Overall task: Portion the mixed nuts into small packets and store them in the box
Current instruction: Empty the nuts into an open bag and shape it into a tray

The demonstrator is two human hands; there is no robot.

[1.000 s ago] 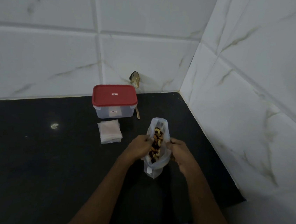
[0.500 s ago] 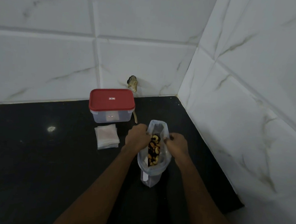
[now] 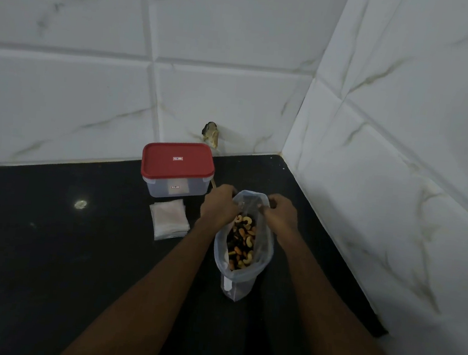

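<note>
A clear plastic bag of mixed nuts (image 3: 241,244) stands upright on the black counter (image 3: 45,258), its mouth held wide. My left hand (image 3: 218,206) grips the left side of the bag's rim. My right hand (image 3: 279,214) pinches the right side of the rim. Cashews and dark nuts show through the opening. A clear box with a red lid (image 3: 178,168) stands shut behind and to the left. A stack of small clear packets (image 3: 169,222) lies flat in front of the box.
White marble-look tiled walls (image 3: 387,164) close the corner at the back and right. A rough hole in the back tile (image 3: 210,134) sits just above the counter. The counter's right end stops near the lower right.
Both hands slid up the bag towards its rim and pulled the mouth wider. The view tilted a little, so the box and packets sit lower in frame.
</note>
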